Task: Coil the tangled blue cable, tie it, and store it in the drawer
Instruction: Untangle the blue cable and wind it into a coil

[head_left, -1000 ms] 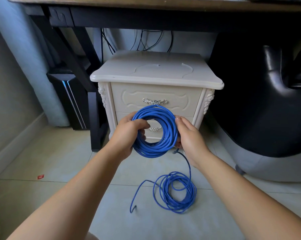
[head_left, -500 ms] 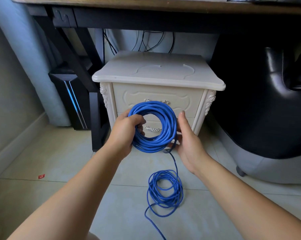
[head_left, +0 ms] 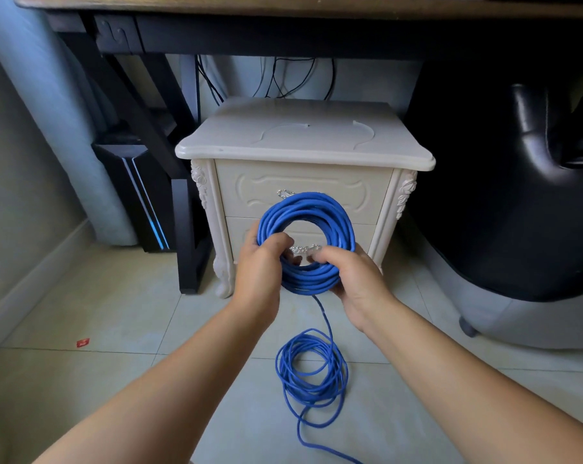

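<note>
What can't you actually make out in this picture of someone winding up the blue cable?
Head view only:
- Loose cable on the floor: its end runs off the bottom edge.
- Lower drawer handle: partly hidden by the coil, left hand and right hand.
- Right fingertips: blurred.
- Inside the drawers: both fronts shut.
- Red scrap on the floor: too small to identify.
</note>
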Available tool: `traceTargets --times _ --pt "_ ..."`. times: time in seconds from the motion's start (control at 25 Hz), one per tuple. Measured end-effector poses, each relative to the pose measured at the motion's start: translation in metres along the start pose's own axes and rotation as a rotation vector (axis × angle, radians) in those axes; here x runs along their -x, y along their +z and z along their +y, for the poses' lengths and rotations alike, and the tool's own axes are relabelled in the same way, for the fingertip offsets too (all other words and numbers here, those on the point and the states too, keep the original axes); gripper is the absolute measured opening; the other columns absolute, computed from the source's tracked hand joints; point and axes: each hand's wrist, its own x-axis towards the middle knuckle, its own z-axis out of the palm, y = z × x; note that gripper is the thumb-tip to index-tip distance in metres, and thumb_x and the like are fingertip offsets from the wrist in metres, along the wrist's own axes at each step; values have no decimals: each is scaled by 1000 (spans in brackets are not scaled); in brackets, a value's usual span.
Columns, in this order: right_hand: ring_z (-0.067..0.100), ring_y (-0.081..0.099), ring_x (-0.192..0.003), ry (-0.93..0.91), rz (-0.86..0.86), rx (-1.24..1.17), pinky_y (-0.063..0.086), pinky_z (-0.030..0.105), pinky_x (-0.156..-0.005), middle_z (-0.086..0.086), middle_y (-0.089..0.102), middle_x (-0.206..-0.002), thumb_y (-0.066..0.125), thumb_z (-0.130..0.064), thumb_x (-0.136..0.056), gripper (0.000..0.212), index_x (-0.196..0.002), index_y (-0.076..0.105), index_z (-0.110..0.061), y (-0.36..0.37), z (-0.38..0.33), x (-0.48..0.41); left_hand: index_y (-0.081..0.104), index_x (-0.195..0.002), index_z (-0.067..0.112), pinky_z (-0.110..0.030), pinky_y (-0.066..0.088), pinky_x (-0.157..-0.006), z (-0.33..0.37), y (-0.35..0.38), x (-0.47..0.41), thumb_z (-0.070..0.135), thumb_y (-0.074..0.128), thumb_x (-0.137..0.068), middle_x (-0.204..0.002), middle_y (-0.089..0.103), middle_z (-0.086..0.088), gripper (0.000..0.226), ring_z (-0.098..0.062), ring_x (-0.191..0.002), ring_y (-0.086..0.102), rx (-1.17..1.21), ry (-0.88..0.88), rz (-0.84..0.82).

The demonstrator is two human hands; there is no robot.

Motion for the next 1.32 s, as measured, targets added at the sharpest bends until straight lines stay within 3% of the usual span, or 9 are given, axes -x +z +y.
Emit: traceTargets --times 0.12,0.32,0.4,0.52,0.68,0.88,1.08,1.2,1.32 --pt "19 65 -72 -69 91 -23 51 38 -80 -4 68 -65 60 2 -79 22 -91 59 -16 -5 1 -5 65 -100 15 -25 41 -70 -9 4 1 8 58 -87 -78 59 1 17 -14 -74 53 -196 -25 -24" --pt "23 64 -70 -227 101 226 54 39 -74 2 62 -71 63 -5 -75 20 -85 56 -21 -16 -7 -12 60 -115 23 -17 45 -69 5 -7 -6 19 70 -85 -95 66 8 33 -8 -83 61 -403 -23 -176" --pt "15 63 -66 -350 86 488 53 32 -70 -2 62 -73 62 -6 -77 23 -87 53 -24 -18 -10 -8 46 -134 33 -11 46 -76 9 -12 -8 14 73 -81 -115 61 10 62 -3 -95 61 -551 139 -227" --pt "27 58 -79 -505 -45 965 49 36 -70 -3 64 -85 60 -13 -79 26 -100 49 -25 -11 -10 3 39 -145 30 -14 33 -97 8 -16 -11 10 68 -73 -136 48 4 81 -12 -122 48 -1024 573 -359" --pt "30 56 -86 -615 -95 1206 39 34 -67 -7 53 -90 57 -15 -83 33 -113 46 -22 -3 -12 12 42 -142 32 -25 43 -84 8 -14 -8 11 59 -76 -119 62 4 71 -17 -107 56 -1216 556 -412" --pt "23 58 -83 -504 -25 829 45 33 -71 -8 58 -89 65 -14 -77 49 -116 41 -29 -4 -14 12 64 -110 29 -31 50 -77 8 -14 -9 13 56 -74 -93 68 11 40 -13 -88 61 -1023 518 -318" --pt "12 67 -96 -290 -129 439 52 34 -89 -8 70 -99 76 -21 -76 42 -111 57 -34 -12 -8 5 65 -99 28 -14 44 -62 12 -14 -9 7 64 -84 -77 68 11 26 -3 -67 59 -722 316 -207" --pt "9 67 -92 -254 -182 355 52 33 -91 -13 70 -91 79 -29 -77 42 -113 58 -34 -15 -3 6 68 -99 22 -20 41 -57 16 -17 -12 8 65 -86 -59 58 14 19 -8 -56 51 -484 168 -112" --pt "4 65 -84 -272 -160 432 55 26 -83 -13 66 -89 76 -42 -76 43 -112 56 -32 -11 2 8 66 -93 19 -27 40 -57 17 -17 -13 3 64 -86 -61 53 5 17 -14 -55 47 -306 76 -42"
